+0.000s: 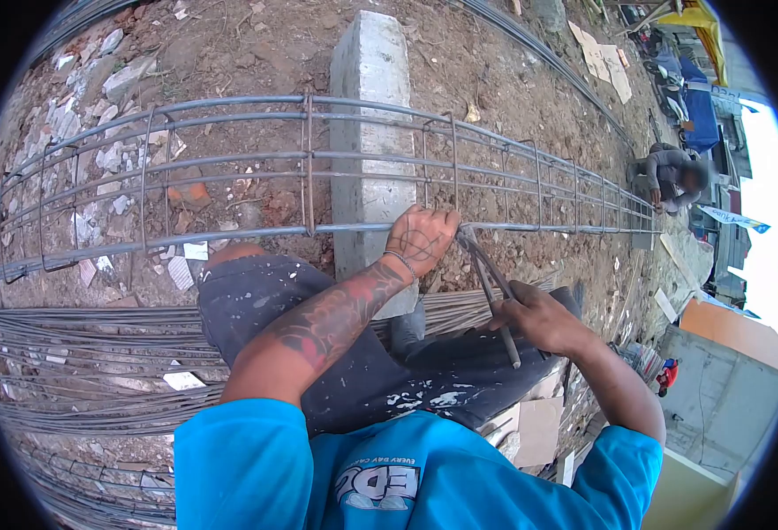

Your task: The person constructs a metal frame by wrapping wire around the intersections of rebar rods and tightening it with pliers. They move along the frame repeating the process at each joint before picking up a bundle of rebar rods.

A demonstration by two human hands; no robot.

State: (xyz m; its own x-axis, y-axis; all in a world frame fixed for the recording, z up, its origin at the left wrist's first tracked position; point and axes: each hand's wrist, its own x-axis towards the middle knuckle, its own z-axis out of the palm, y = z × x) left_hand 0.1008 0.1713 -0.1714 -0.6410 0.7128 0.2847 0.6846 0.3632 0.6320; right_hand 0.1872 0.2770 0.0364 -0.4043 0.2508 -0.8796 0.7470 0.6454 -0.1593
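Observation:
A long rebar cage (345, 228), made of bars with square stirrups, crosses in front of me and lies over a concrete post (370, 75). My left hand (422, 240) is closed around its nearest bar, just above the post. My right hand (537, 318) grips the long handles of a pair of pincers (479, 265). The pincers' jaws meet the same bar right beside my left fingers. Whether a wire is caught in the jaws is too small to tell.
Bundles of thin steel rods (98, 353) lie on the ground at left. Rubble (111, 159) and broken tile are scattered about. Another person (674, 177) crouches at the cage's far end. A blue tarp (700, 110) hangs beyond, and a grey wall (707, 397) stands at right.

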